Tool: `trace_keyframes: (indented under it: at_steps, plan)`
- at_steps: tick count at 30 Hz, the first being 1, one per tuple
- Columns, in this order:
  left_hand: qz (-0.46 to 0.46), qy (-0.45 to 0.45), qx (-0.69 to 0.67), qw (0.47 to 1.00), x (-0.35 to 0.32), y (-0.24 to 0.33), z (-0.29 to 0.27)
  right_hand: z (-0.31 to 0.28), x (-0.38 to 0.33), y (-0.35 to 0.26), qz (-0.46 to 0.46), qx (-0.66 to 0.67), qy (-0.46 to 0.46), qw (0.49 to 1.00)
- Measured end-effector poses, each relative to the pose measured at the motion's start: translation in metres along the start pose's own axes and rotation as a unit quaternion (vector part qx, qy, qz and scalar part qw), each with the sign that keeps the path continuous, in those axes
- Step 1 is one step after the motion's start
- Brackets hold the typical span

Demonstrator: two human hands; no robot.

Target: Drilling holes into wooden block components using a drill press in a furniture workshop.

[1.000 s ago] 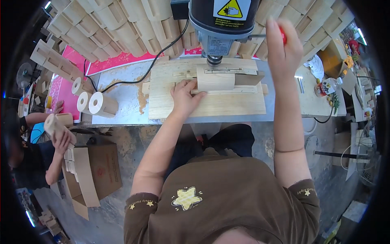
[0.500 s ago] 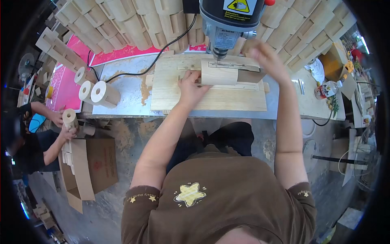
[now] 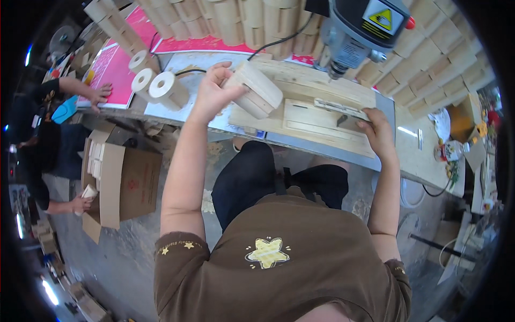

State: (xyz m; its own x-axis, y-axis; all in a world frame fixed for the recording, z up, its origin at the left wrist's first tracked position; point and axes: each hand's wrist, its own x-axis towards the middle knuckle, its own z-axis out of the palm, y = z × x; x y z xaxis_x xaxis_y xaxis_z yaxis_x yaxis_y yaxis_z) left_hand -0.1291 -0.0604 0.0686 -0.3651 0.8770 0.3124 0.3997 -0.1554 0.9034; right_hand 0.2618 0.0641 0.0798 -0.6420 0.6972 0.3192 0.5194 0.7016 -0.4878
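Observation:
My left hand (image 3: 215,92) is closed around one end of a pale wooden cylinder (image 3: 258,95), lifted and tilted left of the drill. A slot shows along the cylinder's side. My right hand (image 3: 379,129) grips the right end of a narrow flat bar (image 3: 335,106), part of a wooden jig on the plywood base board (image 3: 300,134). A dark bracket (image 3: 341,121) hangs under the bar. Above and behind stands the drill press (image 3: 351,48), its chuck (image 3: 338,71) over the back of the board.
Several hollow wooden cylinders (image 3: 169,88) stand at the table's left. Rows of stacked cylinders (image 3: 263,21) line the back. A plastic bottle (image 3: 449,150) sits at the right. At the far left a co-worker's hand (image 3: 81,205) holds a wooden piece at a cardboard box (image 3: 131,182).
The cylinder has come off the jig and moved left in my left hand. My right hand has come down from beside the drill onto the bar. My view has shifted.

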Motion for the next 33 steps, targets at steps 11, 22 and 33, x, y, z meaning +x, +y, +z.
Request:
trace_keyframes:
  at_steps: [11, 22, 33]
  plan:
    - [-0.084, 0.143, -0.049, 0.985, -0.015, 0.058, -0.085, 0.011, -0.003, -0.015, -0.019, -0.011, 0.042, 0.999]
    - [-0.026, 0.224, 0.443, 0.868, 0.03, 0.045, -0.193, 0.015, -0.004, -0.017, -0.019, -0.036, 0.061, 0.997]
    - [-0.134, 0.221, 0.522, 0.813, 0.061, -0.004, -0.229, 0.022, -0.006, -0.018, -0.007, -0.046, 0.063, 0.997]
